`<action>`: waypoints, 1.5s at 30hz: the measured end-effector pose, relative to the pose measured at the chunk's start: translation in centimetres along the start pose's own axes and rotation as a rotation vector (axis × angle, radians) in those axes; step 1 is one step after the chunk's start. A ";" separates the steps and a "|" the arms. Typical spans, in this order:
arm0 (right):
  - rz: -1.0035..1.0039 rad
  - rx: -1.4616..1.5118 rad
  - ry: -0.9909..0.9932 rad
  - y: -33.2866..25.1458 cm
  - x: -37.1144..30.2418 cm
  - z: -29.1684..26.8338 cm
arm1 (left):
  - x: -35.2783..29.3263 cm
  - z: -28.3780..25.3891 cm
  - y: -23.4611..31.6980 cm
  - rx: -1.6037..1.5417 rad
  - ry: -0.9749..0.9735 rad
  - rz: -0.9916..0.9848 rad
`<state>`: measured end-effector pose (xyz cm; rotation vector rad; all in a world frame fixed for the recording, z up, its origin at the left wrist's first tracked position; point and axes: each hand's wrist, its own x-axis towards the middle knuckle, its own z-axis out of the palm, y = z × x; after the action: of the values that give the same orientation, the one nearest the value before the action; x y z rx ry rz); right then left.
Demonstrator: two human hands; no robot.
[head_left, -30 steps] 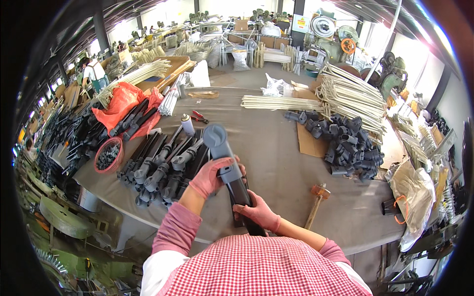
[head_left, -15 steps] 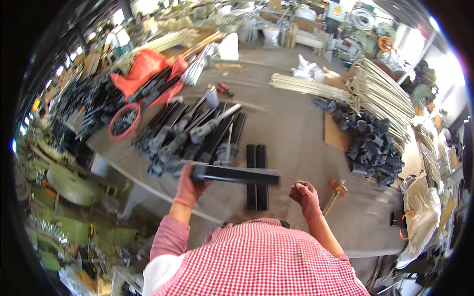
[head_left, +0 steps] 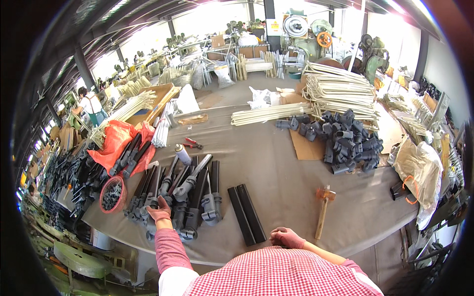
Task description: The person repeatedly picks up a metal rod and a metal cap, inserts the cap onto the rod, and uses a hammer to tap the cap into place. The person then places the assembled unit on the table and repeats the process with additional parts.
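left hand (head_left: 159,210) on the pile of grey-ended tubes (head_left: 184,190), left side of the worktop (head_left: 286,182) | right hand (head_left: 288,238) kinda curled just beside two black tubes (head_left: 241,217) | hands well apart, can't tell if either's gripping

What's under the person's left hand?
Grey fittings on black tubes show beside the left hand. Whatever its palm covers, and whether it grips a piece, can't be seen.
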<state>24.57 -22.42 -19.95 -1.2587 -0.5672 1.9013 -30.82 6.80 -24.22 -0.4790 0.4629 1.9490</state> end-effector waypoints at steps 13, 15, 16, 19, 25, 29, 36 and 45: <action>-0.083 -0.749 0.240 4.3 1.8 -5.7 | -18.7 -9.5 -13.2 1.368 -0.479 -0.399; -0.127 -0.989 0.278 3.6 1.8 -6.2 | -22.7 -13.5 -16.0 2.097 -0.593 -0.072; -0.203 -1.094 0.374 3.1 1.8 -6.4 | -23.9 -15.1 -17.3 2.198 -0.575 0.015; -0.370 -1.285 0.650 0.8 1.1 -7.8 | -24.8 -17.2 -20.1 2.323 -0.518 -0.073; -0.275 -1.408 0.985 -3.5 -0.1 -13.0 | -24.0 -17.5 -23.0 2.492 -0.614 -0.083; -0.166 -1.266 1.052 -3.8 -0.2 -16.7 | -24.2 -17.4 -24.1 2.534 -0.546 -0.034; -0.363 -1.122 1.129 -10.0 3.6 -26.4 | -25.1 -17.8 -26.9 2.559 -0.666 0.014; 0.081 -0.688 1.209 -21.3 12.3 -36.3 | -27.1 -16.4 -32.4 2.690 -1.065 -0.302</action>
<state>62.54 -1.59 -26.70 -2.5382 -0.4785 0.6618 11.35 -9.50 -27.41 1.8370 1.4178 -0.1613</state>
